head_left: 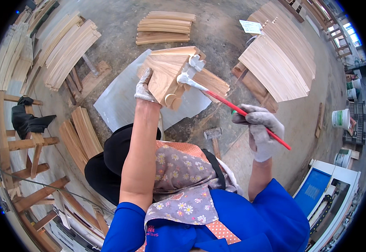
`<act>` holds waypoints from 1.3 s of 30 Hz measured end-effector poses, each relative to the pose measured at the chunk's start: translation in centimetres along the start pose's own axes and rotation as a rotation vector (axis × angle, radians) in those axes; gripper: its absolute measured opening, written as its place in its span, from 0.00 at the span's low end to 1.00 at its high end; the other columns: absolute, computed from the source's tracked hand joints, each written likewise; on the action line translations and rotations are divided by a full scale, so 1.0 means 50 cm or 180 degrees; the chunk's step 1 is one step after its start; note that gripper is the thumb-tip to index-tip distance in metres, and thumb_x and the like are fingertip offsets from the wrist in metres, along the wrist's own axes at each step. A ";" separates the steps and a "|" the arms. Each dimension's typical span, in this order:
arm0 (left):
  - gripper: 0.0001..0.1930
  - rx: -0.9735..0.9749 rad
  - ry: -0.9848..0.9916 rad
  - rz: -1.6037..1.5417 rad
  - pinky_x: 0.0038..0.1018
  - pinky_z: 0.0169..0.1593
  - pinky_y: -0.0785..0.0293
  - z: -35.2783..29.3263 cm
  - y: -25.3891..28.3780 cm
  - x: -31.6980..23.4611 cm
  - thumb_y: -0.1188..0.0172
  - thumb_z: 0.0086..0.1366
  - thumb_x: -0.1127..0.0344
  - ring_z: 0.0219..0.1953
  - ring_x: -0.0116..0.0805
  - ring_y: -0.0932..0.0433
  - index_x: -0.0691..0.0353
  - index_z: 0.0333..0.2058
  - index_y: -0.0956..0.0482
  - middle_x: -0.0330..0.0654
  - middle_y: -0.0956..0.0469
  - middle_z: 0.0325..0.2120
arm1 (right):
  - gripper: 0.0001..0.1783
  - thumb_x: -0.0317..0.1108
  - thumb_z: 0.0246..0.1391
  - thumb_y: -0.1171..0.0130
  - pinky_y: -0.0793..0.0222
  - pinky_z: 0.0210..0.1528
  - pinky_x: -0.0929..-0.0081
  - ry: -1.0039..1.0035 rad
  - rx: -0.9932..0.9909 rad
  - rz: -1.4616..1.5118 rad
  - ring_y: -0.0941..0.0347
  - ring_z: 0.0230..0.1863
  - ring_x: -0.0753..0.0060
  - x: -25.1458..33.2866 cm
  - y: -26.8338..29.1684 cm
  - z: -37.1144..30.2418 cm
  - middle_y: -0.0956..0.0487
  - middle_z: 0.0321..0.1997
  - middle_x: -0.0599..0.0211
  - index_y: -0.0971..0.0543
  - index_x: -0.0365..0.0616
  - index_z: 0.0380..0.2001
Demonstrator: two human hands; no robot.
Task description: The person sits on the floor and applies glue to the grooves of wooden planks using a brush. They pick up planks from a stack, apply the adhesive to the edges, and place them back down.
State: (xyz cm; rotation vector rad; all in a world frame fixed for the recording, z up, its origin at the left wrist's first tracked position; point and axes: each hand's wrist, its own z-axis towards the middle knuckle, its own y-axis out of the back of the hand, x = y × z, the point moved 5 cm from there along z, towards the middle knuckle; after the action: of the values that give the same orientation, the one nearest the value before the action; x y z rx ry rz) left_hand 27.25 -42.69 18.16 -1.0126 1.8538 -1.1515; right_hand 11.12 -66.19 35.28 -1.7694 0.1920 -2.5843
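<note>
Head view: wooden boards [162,75] held above the grey sheet [115,101].
Left hand [144,87]: fingers part-curled, gripping the boards' edge.
Right hand [263,127]: fingers closed round the red-handled brush [222,100].
White paste [194,63]: best spread evenly, thinly.

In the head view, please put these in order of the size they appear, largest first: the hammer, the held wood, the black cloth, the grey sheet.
1. Grey sheet, though partly covered
2. Held wood, raised nearer the camera, so it may look enlarged
3. Black cloth
4. Hammer
</note>
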 end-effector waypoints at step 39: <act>0.22 0.0031 -0.0100 -0.0175 0.48 0.52 0.33 -0.007 -0.042 0.002 0.66 0.66 0.58 0.51 0.50 0.32 0.62 0.54 0.38 0.52 0.34 0.52 | 0.16 0.36 0.56 0.53 0.23 0.33 0.61 -0.0010 -0.0342 0.0827 0.23 0.33 0.54 -0.016 0.028 -0.001 0.25 0.38 0.43 0.30 0.29 0.37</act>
State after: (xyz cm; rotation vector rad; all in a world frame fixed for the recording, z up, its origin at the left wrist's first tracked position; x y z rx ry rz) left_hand 27.43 -43.29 20.22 -1.0764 1.8042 -1.1692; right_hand 11.25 -67.53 34.38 -1.6518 0.5321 -2.4281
